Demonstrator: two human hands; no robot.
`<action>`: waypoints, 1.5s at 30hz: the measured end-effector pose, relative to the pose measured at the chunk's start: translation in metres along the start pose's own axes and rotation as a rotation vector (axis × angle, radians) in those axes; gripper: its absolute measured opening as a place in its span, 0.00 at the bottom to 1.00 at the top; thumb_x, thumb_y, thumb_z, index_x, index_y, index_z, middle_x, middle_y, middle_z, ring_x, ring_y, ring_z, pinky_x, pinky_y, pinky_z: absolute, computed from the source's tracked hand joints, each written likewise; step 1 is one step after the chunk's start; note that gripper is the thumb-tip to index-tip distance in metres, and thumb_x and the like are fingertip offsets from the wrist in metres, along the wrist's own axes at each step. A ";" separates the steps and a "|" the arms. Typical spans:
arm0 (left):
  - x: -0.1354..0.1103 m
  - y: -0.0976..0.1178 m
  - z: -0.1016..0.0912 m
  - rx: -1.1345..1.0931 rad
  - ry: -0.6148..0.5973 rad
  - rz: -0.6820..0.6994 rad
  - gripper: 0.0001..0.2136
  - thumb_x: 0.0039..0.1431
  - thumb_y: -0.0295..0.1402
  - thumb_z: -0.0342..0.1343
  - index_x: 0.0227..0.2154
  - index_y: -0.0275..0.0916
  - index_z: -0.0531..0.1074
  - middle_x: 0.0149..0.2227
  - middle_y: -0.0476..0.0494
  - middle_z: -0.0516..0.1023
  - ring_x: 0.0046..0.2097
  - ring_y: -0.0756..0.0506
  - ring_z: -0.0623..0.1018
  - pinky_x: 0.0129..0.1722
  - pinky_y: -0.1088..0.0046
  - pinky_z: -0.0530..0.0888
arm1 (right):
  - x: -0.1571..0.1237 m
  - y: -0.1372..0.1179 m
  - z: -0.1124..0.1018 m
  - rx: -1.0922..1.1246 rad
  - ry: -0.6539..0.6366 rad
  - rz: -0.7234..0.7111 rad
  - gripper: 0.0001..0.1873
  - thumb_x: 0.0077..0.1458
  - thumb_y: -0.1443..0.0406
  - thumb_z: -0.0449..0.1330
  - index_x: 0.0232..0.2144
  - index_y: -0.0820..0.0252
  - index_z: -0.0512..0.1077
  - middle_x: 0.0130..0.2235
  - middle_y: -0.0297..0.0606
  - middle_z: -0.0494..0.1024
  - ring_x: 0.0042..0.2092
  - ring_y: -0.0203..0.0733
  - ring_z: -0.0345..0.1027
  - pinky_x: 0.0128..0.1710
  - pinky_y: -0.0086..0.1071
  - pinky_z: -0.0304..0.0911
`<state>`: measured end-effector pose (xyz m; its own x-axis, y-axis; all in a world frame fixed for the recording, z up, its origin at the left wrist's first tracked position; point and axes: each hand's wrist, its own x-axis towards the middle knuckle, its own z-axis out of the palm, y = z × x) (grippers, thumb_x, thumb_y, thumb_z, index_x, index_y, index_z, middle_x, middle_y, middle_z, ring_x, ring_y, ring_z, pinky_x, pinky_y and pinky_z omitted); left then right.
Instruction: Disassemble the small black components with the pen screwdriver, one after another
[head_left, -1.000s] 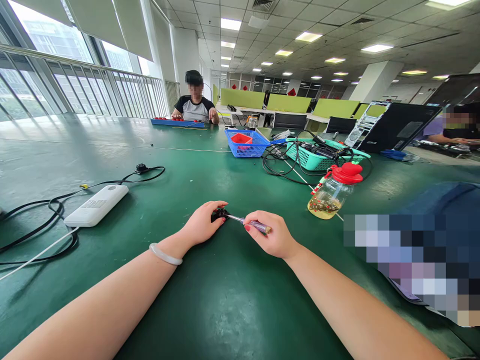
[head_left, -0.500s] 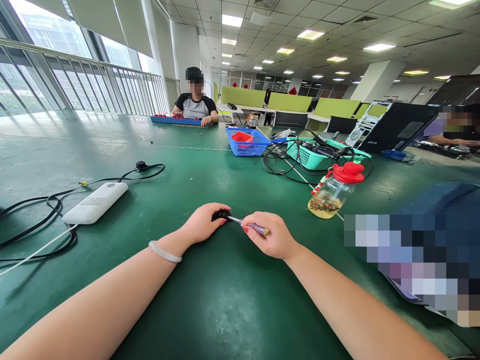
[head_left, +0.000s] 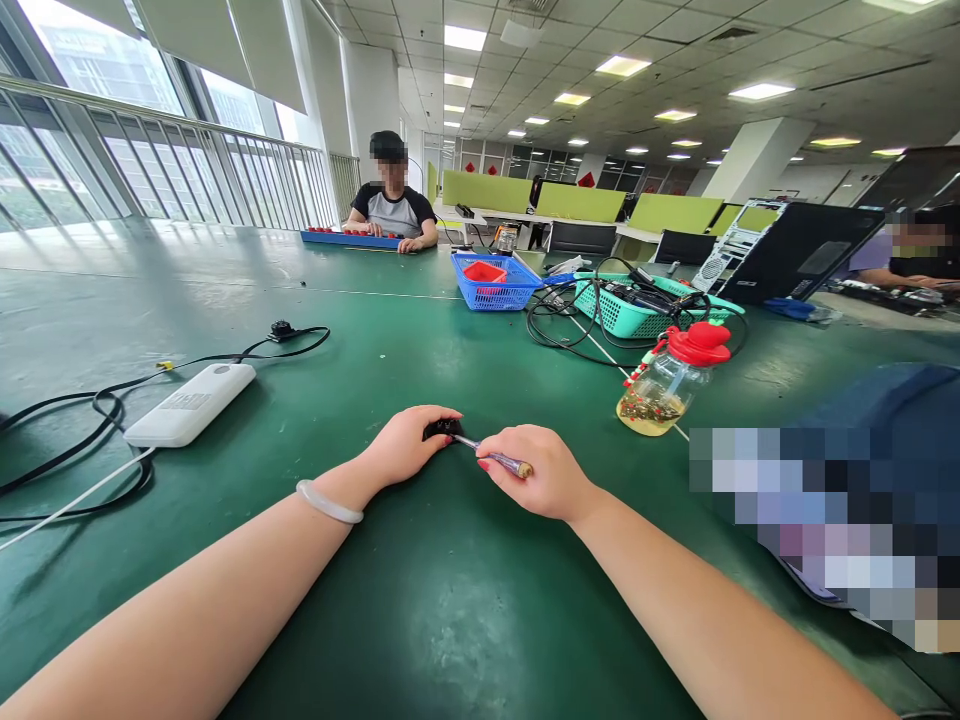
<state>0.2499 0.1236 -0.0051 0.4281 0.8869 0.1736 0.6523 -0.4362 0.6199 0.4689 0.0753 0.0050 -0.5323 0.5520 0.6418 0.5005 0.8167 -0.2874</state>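
Left hand [head_left: 405, 446]: fingers clamped around a small black part [head_left: 441, 428], low over the green table [head_left: 465, 580]. Right hand [head_left: 541, 474]: fingers wrapped on a slim screwdriver [head_left: 514, 465], its tip at the part — contact cannot be told. Should the part twist or the shaft tilt, the tip could slip — probably towards the left thumb.

The glossy green bench [head_left: 360, 345] carries a white block [head_left: 191, 405] beside a looping black cord [head_left: 117, 411], a red-lidded bottle [head_left: 658, 395] near a turquoise basket [head_left: 622, 318], a blue basket [head_left: 499, 298] and, farther off, a blue tray [head_left: 352, 240].
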 end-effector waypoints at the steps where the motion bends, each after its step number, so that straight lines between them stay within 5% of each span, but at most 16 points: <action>1: 0.000 0.000 0.000 -0.001 0.002 -0.001 0.17 0.56 0.33 0.52 0.48 0.46 0.73 0.51 0.49 0.77 0.53 0.42 0.75 0.58 0.63 0.70 | 0.000 0.001 0.001 -0.007 0.006 -0.005 0.06 0.60 0.64 0.55 0.36 0.55 0.73 0.26 0.32 0.76 0.26 0.35 0.66 0.32 0.30 0.61; 15: 0.000 0.000 -0.001 0.001 -0.009 -0.007 0.17 0.56 0.33 0.52 0.48 0.45 0.73 0.51 0.49 0.77 0.53 0.42 0.74 0.57 0.63 0.70 | 0.000 0.000 0.004 0.103 0.092 0.112 0.06 0.60 0.64 0.57 0.37 0.54 0.74 0.32 0.33 0.80 0.29 0.35 0.70 0.33 0.29 0.64; 28: -0.001 0.002 -0.001 -0.019 -0.007 -0.021 0.17 0.56 0.32 0.52 0.49 0.46 0.73 0.50 0.50 0.78 0.51 0.43 0.76 0.55 0.64 0.72 | 0.001 0.001 0.000 -0.011 -0.114 -0.038 0.09 0.62 0.63 0.55 0.34 0.56 0.74 0.30 0.34 0.79 0.29 0.35 0.70 0.32 0.29 0.61; 45: -0.001 0.002 -0.001 -0.031 -0.003 -0.064 0.19 0.55 0.33 0.53 0.51 0.46 0.72 0.54 0.50 0.76 0.56 0.42 0.73 0.60 0.62 0.68 | 0.001 -0.005 0.002 -0.147 -0.058 -0.115 0.12 0.63 0.62 0.54 0.31 0.56 0.75 0.26 0.34 0.77 0.28 0.35 0.68 0.31 0.31 0.59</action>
<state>0.2501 0.1216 -0.0030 0.3878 0.9125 0.1301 0.6588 -0.3732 0.6532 0.4647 0.0725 0.0058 -0.6282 0.4690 0.6208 0.5264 0.8438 -0.1048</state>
